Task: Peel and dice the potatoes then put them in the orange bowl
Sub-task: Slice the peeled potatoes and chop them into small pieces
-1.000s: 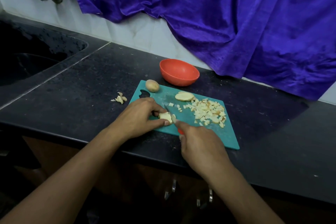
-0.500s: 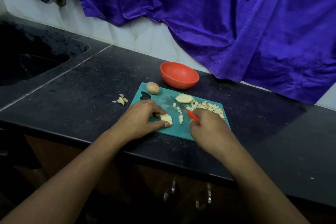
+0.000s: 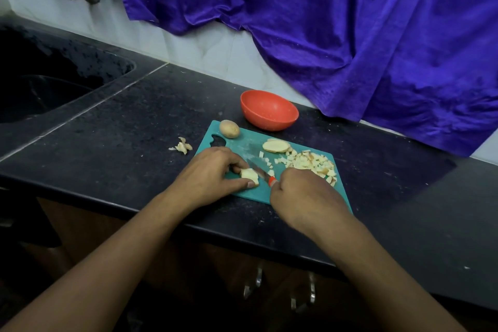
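Since half a second ago the right hand (image 3: 304,197) has drawn back from the diced heap toward the near edge of the teal cutting board (image 3: 242,143), bringing the knife (image 3: 260,170) in against the potato piece (image 3: 249,174). Its fingers are curled round the red handle, with the blade pointing away and to the left. The left hand (image 3: 213,172) has kept its place — thumb and fingertips pinch the potato piece down on the board. Diced potato (image 3: 312,163) lies heaped on the board's right side, a peeled half (image 3: 276,146) beside it and a whole potato (image 3: 229,129) at the far left corner. The orange bowl (image 3: 269,121) stands on the black counter (image 3: 134,143) just beyond the board — peelings (image 3: 183,146) lie to the board's left.
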The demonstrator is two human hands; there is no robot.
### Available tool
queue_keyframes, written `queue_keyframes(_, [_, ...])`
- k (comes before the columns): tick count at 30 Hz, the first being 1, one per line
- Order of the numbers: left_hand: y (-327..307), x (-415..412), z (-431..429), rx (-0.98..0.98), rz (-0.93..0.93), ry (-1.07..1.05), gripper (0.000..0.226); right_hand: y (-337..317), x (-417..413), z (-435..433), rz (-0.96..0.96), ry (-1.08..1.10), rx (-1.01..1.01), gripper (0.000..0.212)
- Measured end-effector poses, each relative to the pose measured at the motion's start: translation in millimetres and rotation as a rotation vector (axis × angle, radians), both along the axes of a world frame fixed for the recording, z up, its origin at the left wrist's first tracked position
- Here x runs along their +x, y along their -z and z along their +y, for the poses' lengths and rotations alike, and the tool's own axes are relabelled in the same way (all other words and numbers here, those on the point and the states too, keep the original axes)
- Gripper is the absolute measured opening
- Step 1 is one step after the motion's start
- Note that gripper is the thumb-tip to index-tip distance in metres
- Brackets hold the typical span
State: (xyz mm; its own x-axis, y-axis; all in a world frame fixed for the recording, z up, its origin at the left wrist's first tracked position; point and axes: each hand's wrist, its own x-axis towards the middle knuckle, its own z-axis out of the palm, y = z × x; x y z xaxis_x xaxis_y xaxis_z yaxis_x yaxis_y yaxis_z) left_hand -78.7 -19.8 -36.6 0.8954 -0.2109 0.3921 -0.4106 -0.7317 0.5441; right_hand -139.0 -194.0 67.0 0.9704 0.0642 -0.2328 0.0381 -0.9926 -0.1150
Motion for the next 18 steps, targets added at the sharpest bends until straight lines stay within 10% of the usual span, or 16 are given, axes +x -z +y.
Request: queue_keyframes(18, [2.3,0.4,-5.5,-0.030,-0.007,-0.058,0.033,54.2,-25.3,5.9,-0.108,-0.046,-0.102,0.026])
